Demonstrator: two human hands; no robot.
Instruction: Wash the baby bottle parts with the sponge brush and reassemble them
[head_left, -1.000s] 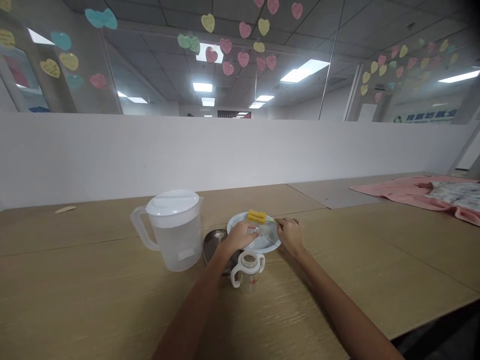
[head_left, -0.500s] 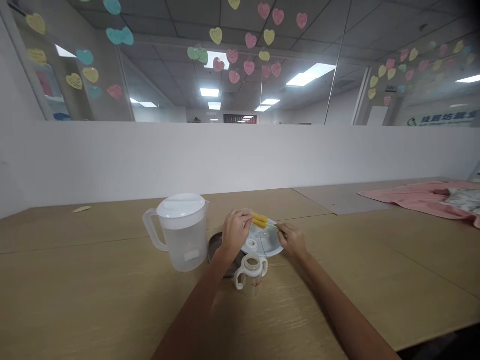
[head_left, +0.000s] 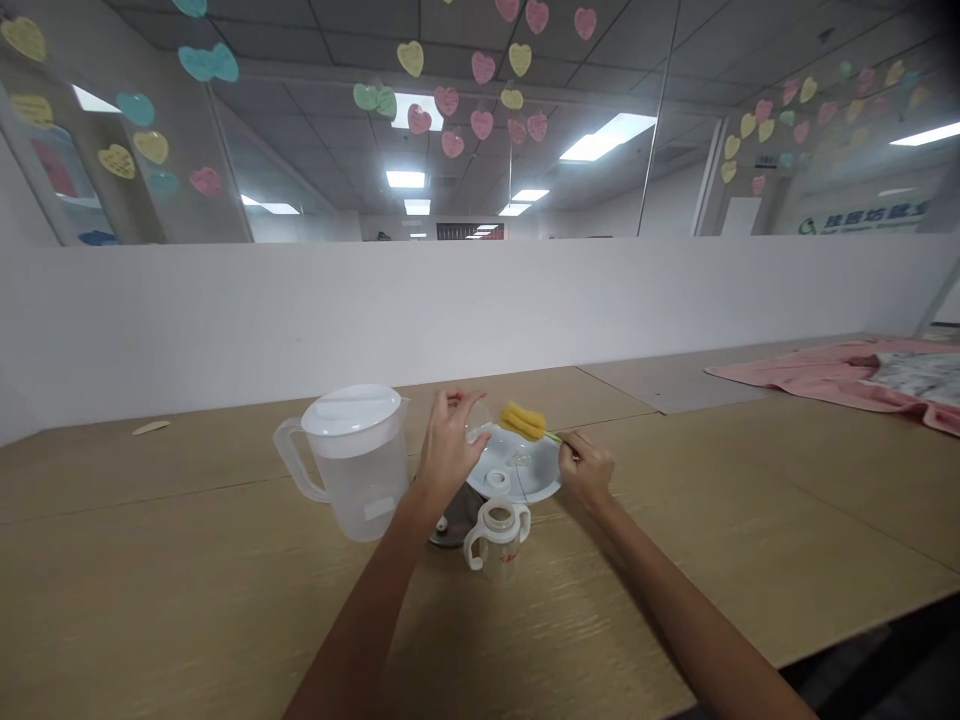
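Observation:
My right hand (head_left: 586, 464) is closed around the thin green handle of a yellow sponge bottle brush (head_left: 523, 421), its head pointing left above a white bowl (head_left: 544, 488). My left hand (head_left: 452, 440) grips a clear, dome-like bottle cap (head_left: 478, 418) between thumb and fingers, just left of the sponge and apart from it. Inside the bowl lies a white ring (head_left: 497, 482), along with a clear piece I cannot make out. In front of the bowl stands an uncapped baby bottle (head_left: 499, 535) with two white handles. A dark plate (head_left: 455, 520) is partly hidden by my left arm.
Left of my hands stands a translucent pitcher (head_left: 352, 465) with a white lid. A pink cloth (head_left: 795, 375) lies at the far right, and a small flat scrap (head_left: 152, 427) at the far left. The white wall (head_left: 480, 310) rises behind the table.
The brush head and the cap have come apart. My left hand has shifted left and up with its fingers raised more, while my right hand has moved slightly right. The camera view has shifted a little.

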